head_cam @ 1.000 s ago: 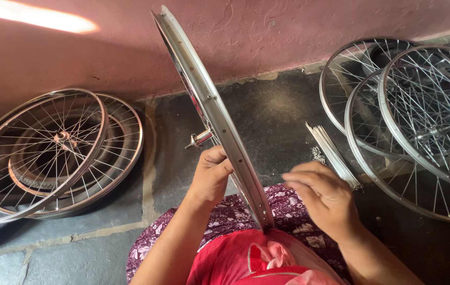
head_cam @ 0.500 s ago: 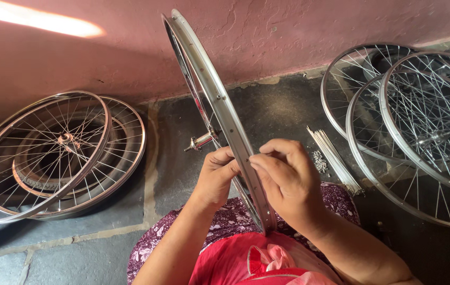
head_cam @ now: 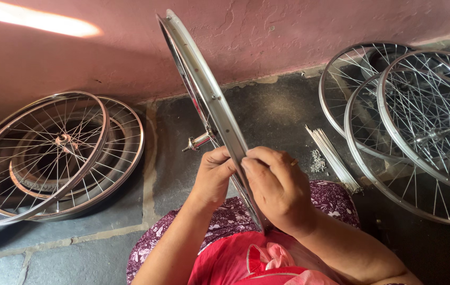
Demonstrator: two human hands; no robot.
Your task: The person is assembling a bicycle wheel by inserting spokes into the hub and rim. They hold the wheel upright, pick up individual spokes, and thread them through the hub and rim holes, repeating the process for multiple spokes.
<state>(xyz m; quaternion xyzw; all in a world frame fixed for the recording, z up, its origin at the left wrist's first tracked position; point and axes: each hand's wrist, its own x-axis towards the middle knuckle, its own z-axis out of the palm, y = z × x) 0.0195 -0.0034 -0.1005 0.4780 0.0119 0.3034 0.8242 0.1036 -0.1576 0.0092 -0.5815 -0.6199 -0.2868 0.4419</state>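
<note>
A shiny silver metal bicycle wheel rim with thin spokes point(head_cam: 204, 89) stands up on its edge, seen edge-on. Its long line runs from the top near the wall down to the person's lap, and its hub sticks out to the left. The left hand point(head_cam: 212, 177) and the right hand point(head_cam: 275, 187) both have a closed grip on the rim's low part, one on each side. The floor is dark grey stone point(head_cam: 278, 111), and the wall is pink point(head_cam: 288, 31). Stacked silver spoked wheels point(head_cam: 56, 153) lie flat on the left. More silver spoked wheels point(head_cam: 415, 126) lean on the right. A bundle of loose thin metal spokes point(head_cam: 333, 155) lies on the floor.
</note>
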